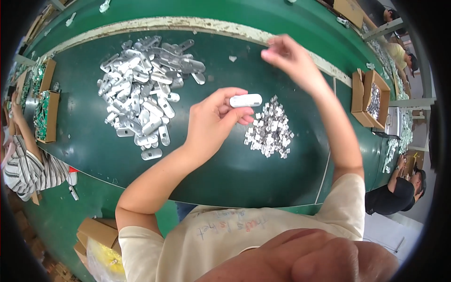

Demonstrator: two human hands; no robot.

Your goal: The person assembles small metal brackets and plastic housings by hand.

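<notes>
My left hand (210, 120) pinches a silver, round-ended metal casing (247, 100) between thumb and fingers, above the middle of the table. To its left lies a large heap of similar silver casings (141, 84), some with a small dark slot. On its right is a smaller pile of tiny shiny metal pieces (270, 130). My right hand (287, 58) is raised at the far side, near the pale ledge, slightly blurred. Its fingers are loosely bent with the thumb apart, and nothing shows between them. A small pale scrap (232, 58) lies on the table between the heap and that hand.
A worn white ledge (188, 22) divides the dark green table (225, 174) from a green belt (197, 8) with a few parts. Cardboard boxes stand at right (371, 101) and left (47, 117), the left ones holding green boards. Other people work on both sides.
</notes>
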